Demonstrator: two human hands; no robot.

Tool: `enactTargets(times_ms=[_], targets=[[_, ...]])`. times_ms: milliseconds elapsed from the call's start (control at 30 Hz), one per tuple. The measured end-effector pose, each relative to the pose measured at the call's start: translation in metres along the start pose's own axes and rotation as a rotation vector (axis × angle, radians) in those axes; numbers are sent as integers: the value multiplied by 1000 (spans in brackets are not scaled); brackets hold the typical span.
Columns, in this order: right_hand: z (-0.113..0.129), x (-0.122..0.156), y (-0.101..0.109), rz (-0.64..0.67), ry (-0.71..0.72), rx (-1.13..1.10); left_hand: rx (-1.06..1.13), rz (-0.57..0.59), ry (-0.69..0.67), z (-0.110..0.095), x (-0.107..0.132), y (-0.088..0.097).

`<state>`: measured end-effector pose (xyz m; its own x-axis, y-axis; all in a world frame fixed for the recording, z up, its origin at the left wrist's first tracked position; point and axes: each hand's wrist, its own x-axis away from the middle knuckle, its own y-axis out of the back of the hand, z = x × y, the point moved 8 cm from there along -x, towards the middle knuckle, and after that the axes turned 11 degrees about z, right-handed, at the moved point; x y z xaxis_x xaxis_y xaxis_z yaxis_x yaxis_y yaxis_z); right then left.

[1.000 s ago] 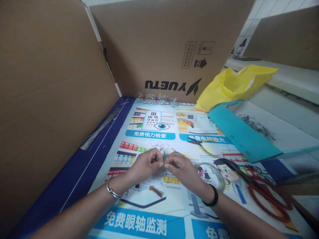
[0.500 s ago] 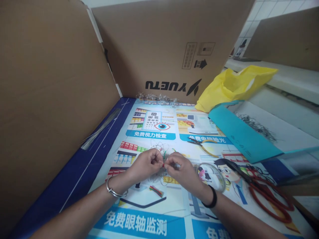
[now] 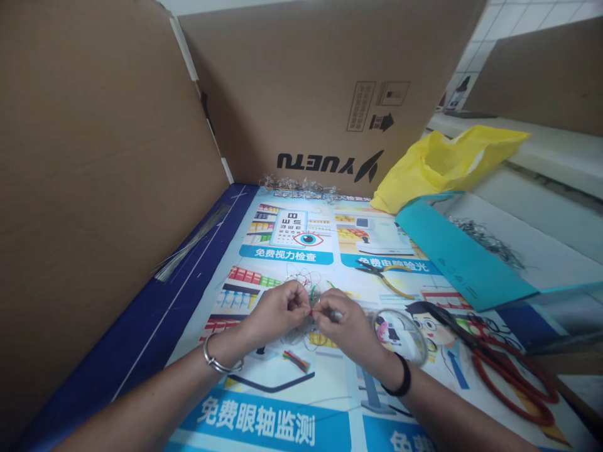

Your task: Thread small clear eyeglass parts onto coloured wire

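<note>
My left hand (image 3: 277,311) and my right hand (image 3: 340,323) meet fingertip to fingertip over a printed poster (image 3: 282,414). Both pinch a small red piece on thin wire (image 3: 311,310), with a green strand just above it. A loose tangle of fine wire (image 3: 304,279) lies right behind my fingers. Short red and green wire pieces (image 3: 295,360) lie on the poster below my hands. A silver bangle is on my left wrist, a black band on my right.
Small yellow-handled pliers (image 3: 386,276) lie right of the tangle. Red-handled scissors (image 3: 509,376) and a clear tape roll (image 3: 400,333) sit at the right. A teal tray (image 3: 452,257) holds metal bits, a yellow bag (image 3: 443,163) behind it. Cardboard walls (image 3: 94,157) enclose left and back; straight wires (image 3: 188,245) lie along the left.
My hands stay pinched together at the same spot; the fingers shifted only slightly on the small wire piece. The view drifted a little.
</note>
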<state>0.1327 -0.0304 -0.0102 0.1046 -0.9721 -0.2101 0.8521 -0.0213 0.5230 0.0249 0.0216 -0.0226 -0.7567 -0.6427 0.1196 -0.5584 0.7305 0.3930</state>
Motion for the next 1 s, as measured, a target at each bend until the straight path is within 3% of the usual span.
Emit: enactTargets(times_ms=[333, 633, 1000], targets=[[-3, -1, 2, -6, 11, -16, -204, -26, -84, -8, 2, 1], [-7, -3, 1, 4, 12, -71, -481, -128, -322, -30, 10, -1], [-8, -4, 0, 26, 3, -92, -721, -177, -338, -33, 16, -6]])
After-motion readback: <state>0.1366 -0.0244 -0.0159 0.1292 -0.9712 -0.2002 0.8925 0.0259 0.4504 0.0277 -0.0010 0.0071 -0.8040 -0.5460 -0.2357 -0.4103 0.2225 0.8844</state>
